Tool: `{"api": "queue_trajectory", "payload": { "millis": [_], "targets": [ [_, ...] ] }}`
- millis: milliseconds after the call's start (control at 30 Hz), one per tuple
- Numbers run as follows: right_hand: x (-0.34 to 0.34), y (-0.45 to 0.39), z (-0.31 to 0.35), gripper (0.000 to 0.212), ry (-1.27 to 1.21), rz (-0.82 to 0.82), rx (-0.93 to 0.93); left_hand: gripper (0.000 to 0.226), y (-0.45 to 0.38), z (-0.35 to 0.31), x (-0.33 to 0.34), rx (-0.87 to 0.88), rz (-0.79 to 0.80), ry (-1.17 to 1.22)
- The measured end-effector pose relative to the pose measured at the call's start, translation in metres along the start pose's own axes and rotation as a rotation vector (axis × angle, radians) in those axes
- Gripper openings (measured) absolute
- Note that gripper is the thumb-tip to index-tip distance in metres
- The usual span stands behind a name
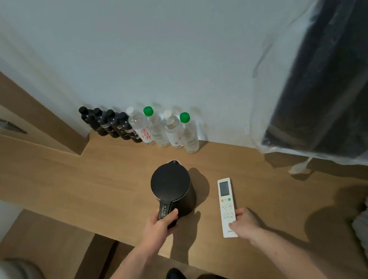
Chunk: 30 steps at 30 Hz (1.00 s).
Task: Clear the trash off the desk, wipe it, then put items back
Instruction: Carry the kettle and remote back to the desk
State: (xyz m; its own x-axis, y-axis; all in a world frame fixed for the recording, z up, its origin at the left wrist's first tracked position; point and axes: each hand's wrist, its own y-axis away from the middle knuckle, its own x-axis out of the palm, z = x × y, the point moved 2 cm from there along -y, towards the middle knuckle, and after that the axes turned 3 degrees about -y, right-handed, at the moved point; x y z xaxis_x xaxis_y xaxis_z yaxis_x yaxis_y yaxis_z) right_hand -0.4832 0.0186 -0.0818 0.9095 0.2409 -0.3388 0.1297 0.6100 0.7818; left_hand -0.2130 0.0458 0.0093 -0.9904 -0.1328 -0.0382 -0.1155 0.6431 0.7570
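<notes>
Hands: left [164, 222] grips kettle handle [165, 211]; right [243, 224] pinches remote [227, 207].

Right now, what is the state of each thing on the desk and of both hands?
Kettle: upright, lid closed.
Remote: flat, face up.
Bottles: upright, capped, in a row by the wall.
Left hand: grips the kettle handle.
Right hand: holds the remote's near end.

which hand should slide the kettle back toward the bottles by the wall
Left. The left hand already grips the handle of the black kettle, with the bottles straight beyond it. The right hand is occupied pinching the white remote.
</notes>
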Motion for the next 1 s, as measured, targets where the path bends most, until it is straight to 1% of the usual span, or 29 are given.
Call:
{"api": "queue_trajectory", "payload": {
  "millis": [100, 200, 233, 333, 367, 400, 500, 567, 633, 700, 800, 900, 1000],
  "targets": [
    [0.005, 0.0, -0.002, 0.035, 0.074, 0.045, -0.01, 0.062, -0.001, -0.001, 0.002, 0.016, -0.009, -0.047],
    [0.008, 0.003, -0.003, 0.033, 0.124, 0.043, -0.038, 0.072, 0.002, -0.002, 0.003, 0.039, -0.026, -0.14],
    [0.01, 0.003, -0.003, 0.033, 0.132, 0.038, -0.048, 0.069, 0.005, -0.003, 0.003, 0.057, -0.02, -0.186],
    [0.014, 0.006, -0.006, 0.035, 0.157, 0.013, -0.085, 0.038, 0.015, -0.009, 0.004, 0.084, -0.037, -0.297],
    [0.014, 0.007, -0.007, 0.036, 0.158, 0.002, -0.095, 0.03, 0.016, -0.009, 0.005, 0.092, -0.054, -0.318],
    [0.013, 0.009, -0.008, 0.037, 0.154, -0.012, -0.107, 0.028, 0.017, -0.009, 0.004, 0.103, -0.075, -0.344],
    [0.012, 0.015, -0.013, 0.039, 0.138, -0.032, -0.129, 0.042, 0.023, -0.004, 0.001, 0.121, -0.149, -0.46],
    [0.011, 0.022, -0.018, 0.041, 0.12, -0.032, -0.134, 0.057, 0.033, 0.003, 0.0, 0.13, -0.176, -0.552],
    [0.011, 0.03, -0.022, 0.043, 0.128, -0.036, -0.151, 0.071, 0.046, 0.014, -0.002, 0.152, -0.182, -0.634],
    [0.013, 0.038, -0.026, 0.047, 0.134, -0.037, -0.181, 0.081, 0.061, 0.022, -0.003, 0.156, -0.172, -0.662],
    [0.017, 0.057, -0.029, 0.052, 0.128, -0.022, -0.228, 0.085, 0.082, 0.033, -0.005, 0.18, -0.154, -0.644],
    [0.021, 0.082, -0.031, 0.056, 0.112, 0.008, -0.246, 0.081, 0.103, 0.046, -0.007, 0.23, -0.11, -0.662],
    [0.025, 0.118, -0.031, 0.055, 0.042, 0.024, -0.275, 0.073, 0.127, 0.051, -0.011, 0.316, -0.063, -0.789]
  ]
}}
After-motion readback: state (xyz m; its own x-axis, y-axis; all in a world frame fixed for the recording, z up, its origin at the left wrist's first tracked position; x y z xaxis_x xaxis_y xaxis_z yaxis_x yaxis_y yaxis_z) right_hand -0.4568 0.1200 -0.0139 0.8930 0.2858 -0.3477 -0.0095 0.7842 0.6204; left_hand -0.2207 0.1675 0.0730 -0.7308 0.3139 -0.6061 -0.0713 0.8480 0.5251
